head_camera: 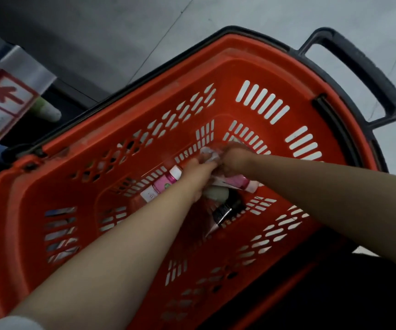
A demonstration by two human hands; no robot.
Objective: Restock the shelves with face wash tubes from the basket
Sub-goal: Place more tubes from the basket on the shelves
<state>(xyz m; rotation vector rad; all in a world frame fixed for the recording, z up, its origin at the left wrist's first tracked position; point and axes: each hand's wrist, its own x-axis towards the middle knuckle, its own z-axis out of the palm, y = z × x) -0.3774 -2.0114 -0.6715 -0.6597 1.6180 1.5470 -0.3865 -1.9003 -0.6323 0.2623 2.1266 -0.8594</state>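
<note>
Down at the bottom of the orange shopping basket [20, 210], my left hand [198, 173] and right hand [234, 161] met over crumpled clear wrap [207, 154], probably to free the pink face wash tubes [166, 183] lying beneath, though blur hid whether my fingers were clamped or apart.

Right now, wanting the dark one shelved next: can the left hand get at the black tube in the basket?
Probably yes: the left hand is down in the basket, the black tube lies uncovered close by, only a pale tube between them.
</note>
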